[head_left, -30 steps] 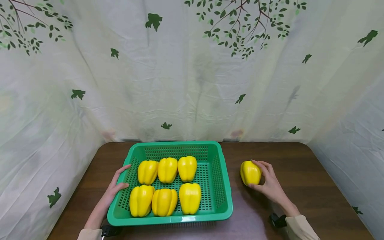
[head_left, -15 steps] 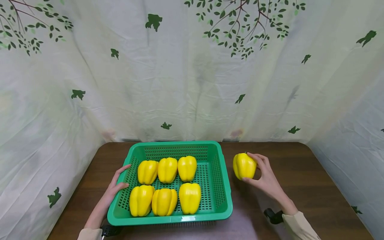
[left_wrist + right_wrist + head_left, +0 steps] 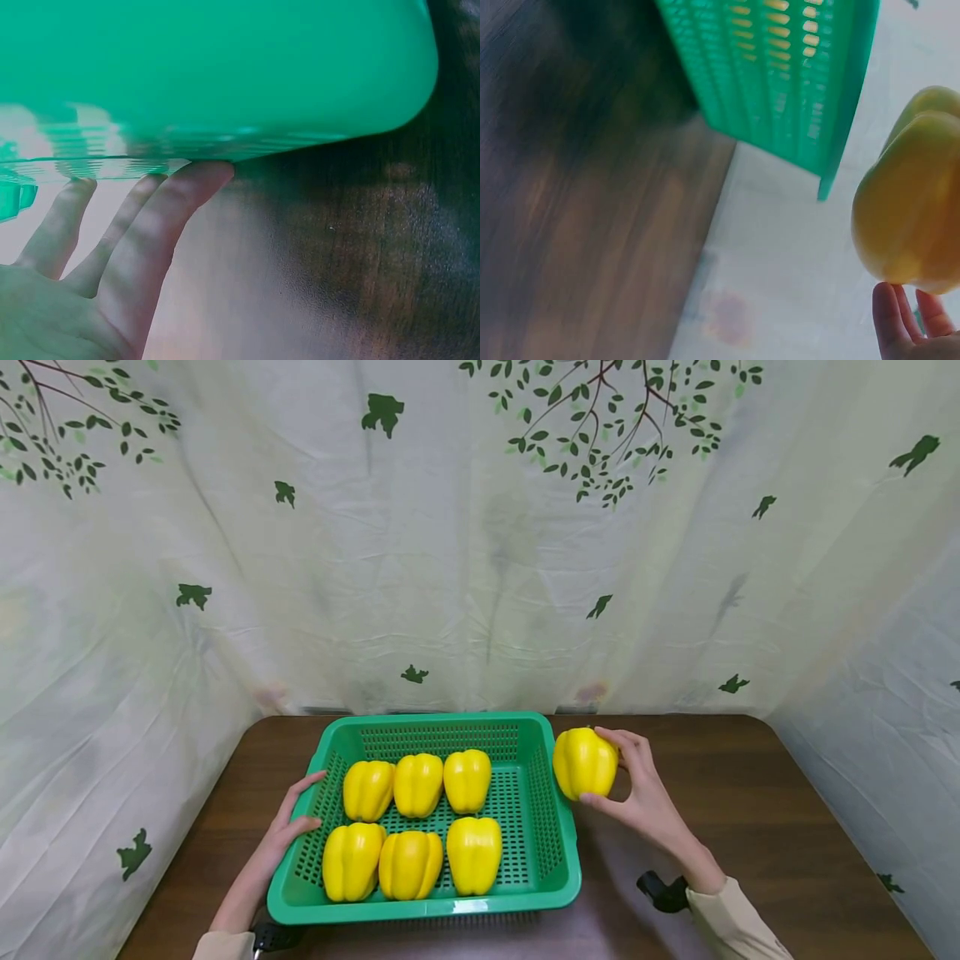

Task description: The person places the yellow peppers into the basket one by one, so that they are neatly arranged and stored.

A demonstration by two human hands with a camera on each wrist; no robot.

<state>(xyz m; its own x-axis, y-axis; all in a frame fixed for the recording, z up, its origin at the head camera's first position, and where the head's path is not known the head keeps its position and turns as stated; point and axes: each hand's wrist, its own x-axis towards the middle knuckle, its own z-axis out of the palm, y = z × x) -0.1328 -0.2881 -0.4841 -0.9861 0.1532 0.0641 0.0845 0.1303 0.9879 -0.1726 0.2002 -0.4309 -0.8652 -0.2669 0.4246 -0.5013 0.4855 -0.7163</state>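
Observation:
A green plastic basket [image 3: 424, 910] stands on the table with several yellow bell peppers [image 3: 408, 865] in two rows inside. My left hand [image 3: 281, 831] holds its left rim, thumb and a finger over the top edge. In the left wrist view, other fingers [image 3: 142, 247] lie straight against the basket's outer wall, under the rim. Raised beside the basket's right rim is another yellow bell pepper [image 3: 585, 763]. My right hand [image 3: 645, 793] grips it from the right, thumb below and fingers at the top end; the right wrist view has fingertips [image 3: 885, 300] at the pepper's edge.
The brown wooden table [image 3: 765, 827] extends to the right of the basket. Behind it hangs a pale curtain [image 3: 487, 568] printed with leaves and branches. The basket's right inner strip [image 3: 532, 827] shows bare perforated floor.
My right hand has lifted the bell pepper and carried it leftward and slightly away from me, up to the basket's right rim. My left hand and the basket have stayed in place.

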